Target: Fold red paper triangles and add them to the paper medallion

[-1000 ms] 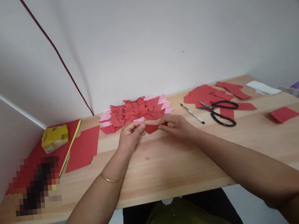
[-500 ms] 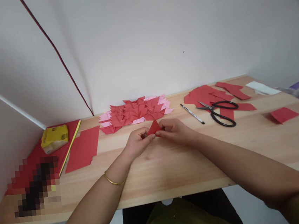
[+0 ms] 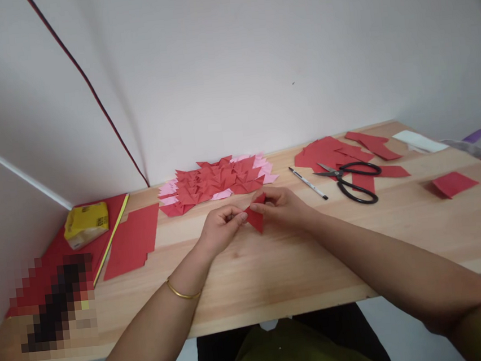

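Between my two hands, just above the wooden table, is a small folded piece of red paper [image 3: 256, 220], its pointed end turned down toward me. My right hand [image 3: 283, 206] pinches it between thumb and fingers on the right side. The closed fingertips of my left hand [image 3: 224, 224] hold its left corner. Beyond my hands lies a pile of folded red and pink paper pieces [image 3: 219, 179] against the wall.
To the right are a pen [image 3: 309, 183], black-handled scissors [image 3: 344, 177], cut red paper [image 3: 327, 152] and a lone red square [image 3: 456, 184]. On the left lie red sheets [image 3: 133, 242] and a yellow packet [image 3: 86, 223]. A blurred-out dark object [image 3: 59, 306] sits near the left edge.
The red paper has turned in my fingers: its point was up and now points down. My right fingers have shifted over it, while the left hand stays at its left corner.
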`<state>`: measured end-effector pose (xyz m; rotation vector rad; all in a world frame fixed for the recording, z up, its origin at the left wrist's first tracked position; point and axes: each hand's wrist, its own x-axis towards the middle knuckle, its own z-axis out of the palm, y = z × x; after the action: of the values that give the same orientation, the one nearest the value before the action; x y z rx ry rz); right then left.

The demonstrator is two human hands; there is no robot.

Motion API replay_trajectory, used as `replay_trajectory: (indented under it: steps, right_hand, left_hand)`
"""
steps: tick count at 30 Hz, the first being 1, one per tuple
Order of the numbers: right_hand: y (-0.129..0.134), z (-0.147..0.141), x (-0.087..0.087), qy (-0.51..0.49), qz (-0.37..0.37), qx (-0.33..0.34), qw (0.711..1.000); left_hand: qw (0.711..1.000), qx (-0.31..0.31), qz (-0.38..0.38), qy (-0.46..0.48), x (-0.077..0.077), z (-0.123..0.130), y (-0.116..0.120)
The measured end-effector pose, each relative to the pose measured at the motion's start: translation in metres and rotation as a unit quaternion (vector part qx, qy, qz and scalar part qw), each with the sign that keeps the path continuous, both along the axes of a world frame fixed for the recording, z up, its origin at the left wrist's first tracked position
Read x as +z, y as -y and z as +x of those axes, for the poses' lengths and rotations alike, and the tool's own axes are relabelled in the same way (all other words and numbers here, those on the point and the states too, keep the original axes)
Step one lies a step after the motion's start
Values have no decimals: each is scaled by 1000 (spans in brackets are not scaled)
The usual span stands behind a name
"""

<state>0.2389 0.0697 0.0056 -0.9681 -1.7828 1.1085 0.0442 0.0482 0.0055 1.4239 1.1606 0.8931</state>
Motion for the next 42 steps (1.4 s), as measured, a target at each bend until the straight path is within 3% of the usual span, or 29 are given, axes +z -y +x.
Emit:
replay_trajectory:
  steps: [9,14,21,27,32,38,42]
  right_hand:
    - [-6,12,12,-57,5,-126,990]
    - [-5,8,8,-53,-14,-36,998]
    - [0,6,4,37,-14,25,999]
    - [2,2,7,63,33,22,997]
    - [-1,4,4,69,52,-29,996]
    - [4,0,5,54,64,30,996]
    - [5,-2,6,48,88,10,995]
  left_hand:
    - [1000,11,0,0,-3,-4,-3]
    - [999,30,18,2,1,-4,-3]
    - [988,91,34,116,-4,-8,-10]
    - [995,66,74,8,-2,-5,-5]
    - [997,44,67,16,-3,-5,-6]
    - [983,-14,161,-92,4,-1,-2]
    - [977,-30,179,-116,11,3,2]
